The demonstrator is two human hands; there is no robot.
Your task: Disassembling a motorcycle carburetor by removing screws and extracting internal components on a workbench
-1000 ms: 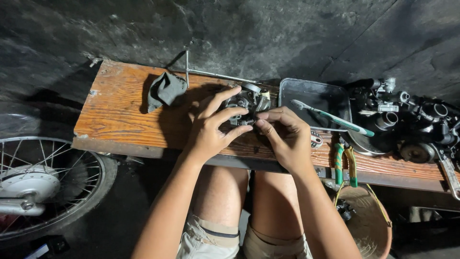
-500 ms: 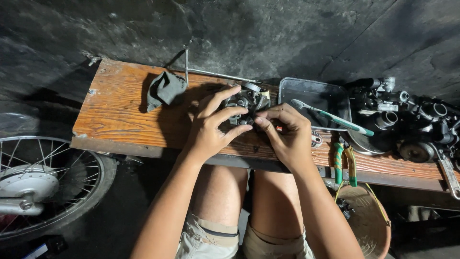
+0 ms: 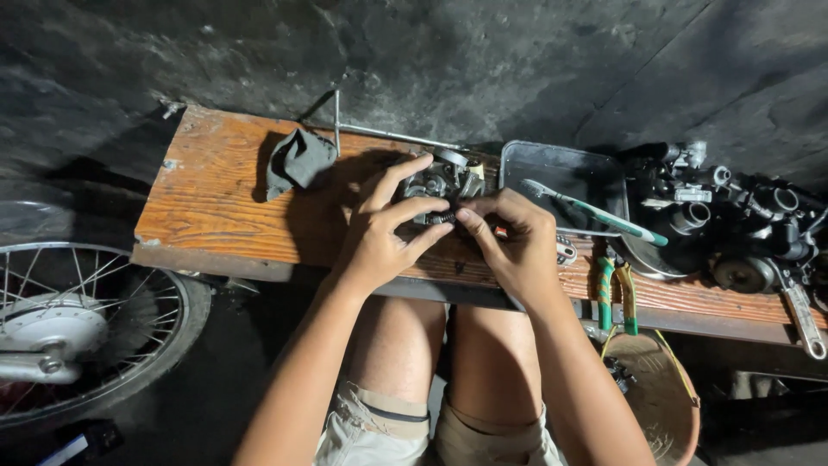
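carburetor [image 3: 438,183] on bench [image 3: 216,207]; left hand [image 3: 379,233] grip braces body, right hand [image 3: 517,246] grip pinching small spring [image 3: 442,217] beside it; keep pinch steady, spring straight.

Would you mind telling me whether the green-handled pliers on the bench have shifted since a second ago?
No. The green-handled pliers lie in the same spot, at the wooden bench's front edge just below the metal tray, as before.

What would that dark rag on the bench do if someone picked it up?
The rag lies crumpled in soft folds on the bench, so it would probably hang limp and floppy. It looks thin, so likely light for its size. Lying flat, it seems unlikely to roll or tip; pushed, it would probably bunch up rather than slide.
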